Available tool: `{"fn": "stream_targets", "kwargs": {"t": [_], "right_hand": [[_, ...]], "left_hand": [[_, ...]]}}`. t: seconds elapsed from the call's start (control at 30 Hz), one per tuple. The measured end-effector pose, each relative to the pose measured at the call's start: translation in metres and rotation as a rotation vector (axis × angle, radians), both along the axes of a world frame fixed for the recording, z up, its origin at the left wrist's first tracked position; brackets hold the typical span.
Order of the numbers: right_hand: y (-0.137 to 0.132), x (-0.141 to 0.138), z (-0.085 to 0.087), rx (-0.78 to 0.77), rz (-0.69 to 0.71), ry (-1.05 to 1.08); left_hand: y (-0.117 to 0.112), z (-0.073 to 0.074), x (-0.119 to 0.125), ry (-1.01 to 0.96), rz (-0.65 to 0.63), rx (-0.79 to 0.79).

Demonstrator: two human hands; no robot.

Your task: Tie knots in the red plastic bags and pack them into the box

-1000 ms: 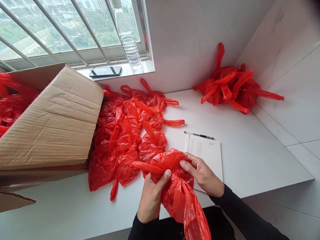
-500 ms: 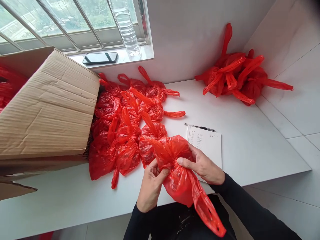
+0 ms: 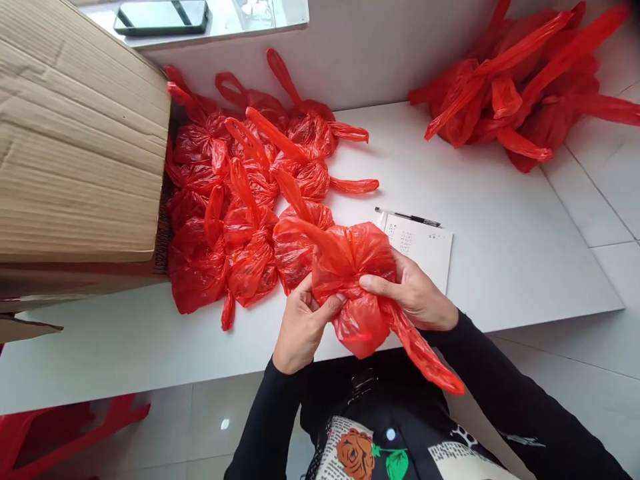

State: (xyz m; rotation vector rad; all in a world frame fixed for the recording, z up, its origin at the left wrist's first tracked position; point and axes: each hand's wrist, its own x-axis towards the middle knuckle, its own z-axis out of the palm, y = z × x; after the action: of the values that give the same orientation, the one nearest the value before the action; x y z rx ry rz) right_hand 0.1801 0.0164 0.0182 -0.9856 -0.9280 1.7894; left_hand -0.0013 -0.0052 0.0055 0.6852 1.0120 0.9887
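In the head view, 1 red bag (image 3: pixel 361 327) sits between the 2 hands, over the near edge of the table (image 3: pixel 520 227). The left hand (image 3: pixel 303 320) pinches its left side, thumb on top; the right hand (image 3: pixel 417 293) presses a thumb onto the gathered middle, its other fingers mostly hidden behind the plastic. The bag's long axis slants: 1 handle (image 3: pixel 320 240) points up and left toward the tied bags (image 3: pixel 253 260), the other down and right, passing just below the right hand, which is the nearer to it. The left hand is the nearer to the upper handle. A box (image 3: pixel 85 153) stands left of the tied bags, and a pile of red bags (image 3: pixel 520 100) lies at the far right. Under the pen (image 3: pixel 410 217), the pad (image 3: pixel 427 260) bears handwritten columns, too small to read. Dark digits (image 3: pixel 161 250) run along the box's edge, probably ending in 2311, though the steep angle leaves that unsure. The shirt (image 3: pixel 395 447) carries newsprint-like text, not legible; no brand can be read.
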Motion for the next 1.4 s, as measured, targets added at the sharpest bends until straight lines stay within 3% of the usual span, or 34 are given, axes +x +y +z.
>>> {"fn": "stream_targets", "kwargs": {"t": [0.23,0.47,0.7,0.8,1.0,1.13,1.4], "right_hand": [[-0.004,-0.003,-0.002,-0.053,-0.040,-0.011],[-0.006,0.000,-0.006,-0.044,0.026,-0.065],[-0.002,-0.005,-0.008,-0.006,0.092,-0.108],[-0.002,-0.007,-0.006,-0.030,0.054,-0.042],[0.000,-0.011,0.000,-0.145,-0.044,0.118],[0.000,-0.013,-0.002,-0.112,-0.021,0.127],[0.001,-0.013,-0.003,-0.137,0.026,0.193]], "left_hand": [[0.004,-0.004,0.000,0.089,-0.028,-0.082],[0.011,0.003,0.001,-0.013,-0.048,0.065],[0.014,-0.001,0.003,0.020,0.065,0.070],[0.012,0.001,0.001,-0.029,0.073,0.058],[0.004,0.002,-0.006,-0.074,-0.048,0.083],[0.003,-0.001,-0.006,0.020,0.011,0.090],[0.005,0.007,-0.004,-0.032,-0.013,0.088]]}}
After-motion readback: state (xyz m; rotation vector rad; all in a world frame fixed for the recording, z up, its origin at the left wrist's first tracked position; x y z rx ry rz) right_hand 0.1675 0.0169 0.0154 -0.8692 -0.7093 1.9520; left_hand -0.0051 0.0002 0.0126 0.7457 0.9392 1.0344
